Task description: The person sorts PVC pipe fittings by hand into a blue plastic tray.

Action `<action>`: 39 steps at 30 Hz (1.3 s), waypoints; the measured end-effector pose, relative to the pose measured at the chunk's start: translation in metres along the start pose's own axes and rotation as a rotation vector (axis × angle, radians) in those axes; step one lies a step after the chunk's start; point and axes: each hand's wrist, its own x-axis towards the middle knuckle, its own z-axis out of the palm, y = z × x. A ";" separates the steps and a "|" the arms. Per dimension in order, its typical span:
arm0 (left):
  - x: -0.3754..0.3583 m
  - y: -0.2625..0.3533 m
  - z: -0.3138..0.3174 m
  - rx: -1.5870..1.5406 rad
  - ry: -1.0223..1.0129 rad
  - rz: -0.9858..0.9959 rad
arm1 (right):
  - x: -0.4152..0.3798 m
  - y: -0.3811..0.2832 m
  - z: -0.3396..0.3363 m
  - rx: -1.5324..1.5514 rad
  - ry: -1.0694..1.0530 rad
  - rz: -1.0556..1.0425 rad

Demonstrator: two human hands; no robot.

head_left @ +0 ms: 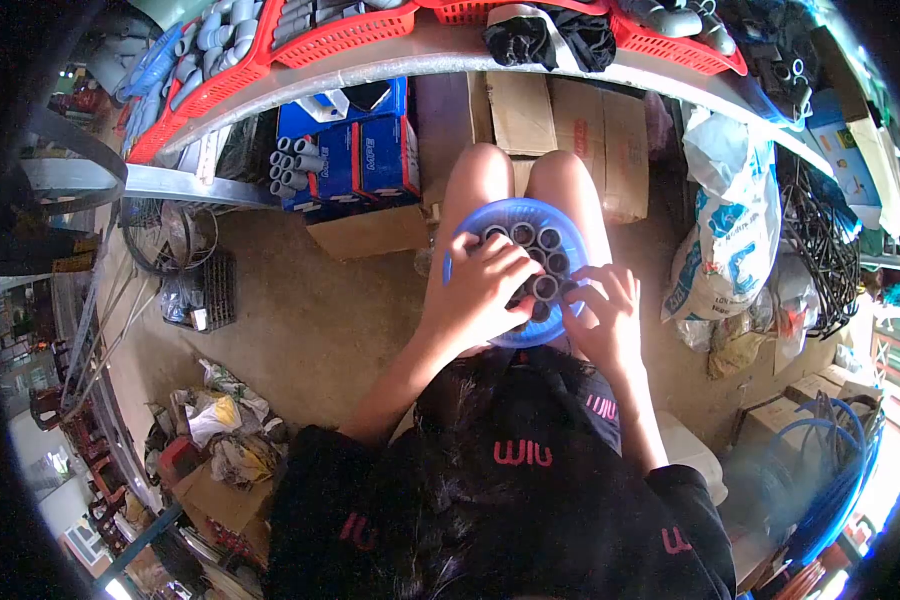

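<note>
The left hand [490, 285], curled over grey fittings [556, 262] in the blue basket [515, 206] on the thighs [594, 220], and the right hand [607, 315], half-bent at its rim, both grips uncertain, seem to be arranging pieces, calling for small fingertip moves inside the rim, with floor [340, 300] room leftward and the desk [370, 55] edge beyond.

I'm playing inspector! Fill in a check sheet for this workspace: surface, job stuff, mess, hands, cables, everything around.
Surface: the person's lap, above a brown floor.
Job's things: blue basket holding grey pipe pieces, several with open ends up.
Clutter: crumpled bags at left, big white sack at right.
Hands: left hand over the basket, right hand at its right edge; grip unclear.
Cables: blue coils lower right, cable or hose unclear.
Surroundings: red baskets on a shelf, blue boxes below.
</note>
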 end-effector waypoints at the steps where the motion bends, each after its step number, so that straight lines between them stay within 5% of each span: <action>1: 0.001 0.002 0.001 0.046 0.002 0.014 | 0.000 -0.003 0.000 -0.015 -0.004 -0.010; 10: 0.002 0.006 0.004 0.094 0.007 0.020 | 0.002 -0.005 -0.002 0.056 -0.013 0.089; 14: -0.001 0.003 -0.001 -0.072 0.028 -0.085 | 0.001 -0.006 0.003 0.284 0.011 0.306; 18: -0.004 0.009 -0.030 -0.274 0.111 -0.148 | -0.001 -0.005 -0.001 0.160 -0.004 0.219; 20: -0.012 0.002 -0.014 -1.078 0.284 -0.311 | 0.005 -0.008 -0.007 0.238 0.010 0.232; 25: -0.013 -0.014 -0.032 -1.343 0.399 -0.561 | 0.037 -0.014 -0.016 0.361 0.027 0.184; 28: -0.013 -0.031 -0.038 -1.099 0.295 -0.553 | 0.068 -0.022 -0.008 0.351 -0.071 0.114; 33: -0.020 -0.036 -0.046 -0.583 0.284 -0.508 | 0.085 -0.037 0.022 -0.077 -0.216 -0.050; 36: -0.020 -0.035 -0.039 -0.782 0.390 -0.451 | 0.085 -0.042 0.038 -0.107 -0.239 -0.019; 39: -0.014 -0.033 -0.043 -0.641 0.331 -0.454 | 0.091 -0.047 0.028 -0.075 -0.237 0.056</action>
